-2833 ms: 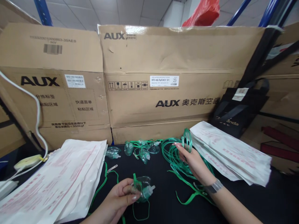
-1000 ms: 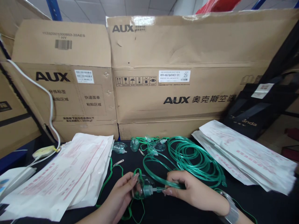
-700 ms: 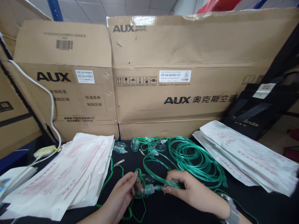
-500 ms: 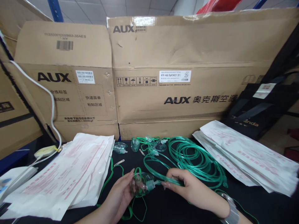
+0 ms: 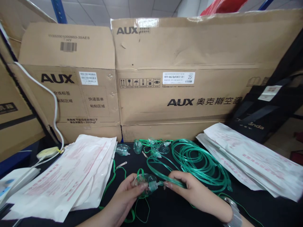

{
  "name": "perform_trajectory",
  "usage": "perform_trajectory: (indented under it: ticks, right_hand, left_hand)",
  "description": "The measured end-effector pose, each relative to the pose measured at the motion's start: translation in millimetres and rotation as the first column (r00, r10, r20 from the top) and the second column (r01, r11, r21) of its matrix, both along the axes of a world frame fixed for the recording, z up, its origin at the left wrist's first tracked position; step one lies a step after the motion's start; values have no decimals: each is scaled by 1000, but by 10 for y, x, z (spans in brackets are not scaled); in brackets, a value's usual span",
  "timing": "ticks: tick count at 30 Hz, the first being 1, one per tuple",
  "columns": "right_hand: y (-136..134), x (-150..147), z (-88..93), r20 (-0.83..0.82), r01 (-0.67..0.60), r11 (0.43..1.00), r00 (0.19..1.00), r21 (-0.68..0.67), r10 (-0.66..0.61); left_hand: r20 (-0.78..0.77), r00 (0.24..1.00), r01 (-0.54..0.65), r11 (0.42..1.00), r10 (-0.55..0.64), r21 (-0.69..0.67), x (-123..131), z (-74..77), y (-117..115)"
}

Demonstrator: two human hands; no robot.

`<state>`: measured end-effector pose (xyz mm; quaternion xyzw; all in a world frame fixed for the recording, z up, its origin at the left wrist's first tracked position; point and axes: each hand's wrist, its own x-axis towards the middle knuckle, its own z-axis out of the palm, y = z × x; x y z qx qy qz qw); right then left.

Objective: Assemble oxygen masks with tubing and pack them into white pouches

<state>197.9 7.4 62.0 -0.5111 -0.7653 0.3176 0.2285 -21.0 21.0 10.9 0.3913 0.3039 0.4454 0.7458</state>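
Note:
My left hand is closed on a clear green-tinted oxygen mask, thumb across its body. A green elastic strap hangs below the mask. Close to the mask's connector, my right hand pinches the end of a green oxygen tube. The tube end points at the connector and looks to be touching it; whether it is pushed on I cannot tell. From the right hand the tube runs back toward a large loose coil of green tubing.
More masks with green straps lie along the back of the black table. Printed white packets are stacked at the left and right. Cardboard boxes stand behind, with a black bag at the right.
My left thumb has moved over the mask's body, closing the grip. The right hand still pinches the tube end by the connector. The view has shifted slightly.

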Motion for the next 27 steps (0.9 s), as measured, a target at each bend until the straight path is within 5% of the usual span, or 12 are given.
perform_trajectory:
  ticks: [6, 15, 27]
  right_hand:
    - [-119, -131, 18, -3, -19, 999, 1000, 26, 19]
    - [-168, -181, -14, 40, -72, 988, 997, 140, 67]
    - [-181, -237, -173, 22, -61, 969, 998, 239, 58]
  left_hand:
    - [-178, 984, 4, 978, 33, 206, 17, -84, -16]
    - [-279, 960, 91, 958, -12, 270, -10, -81, -10]
    - [-206, 977, 81, 984, -48, 157, 4, -10, -20]
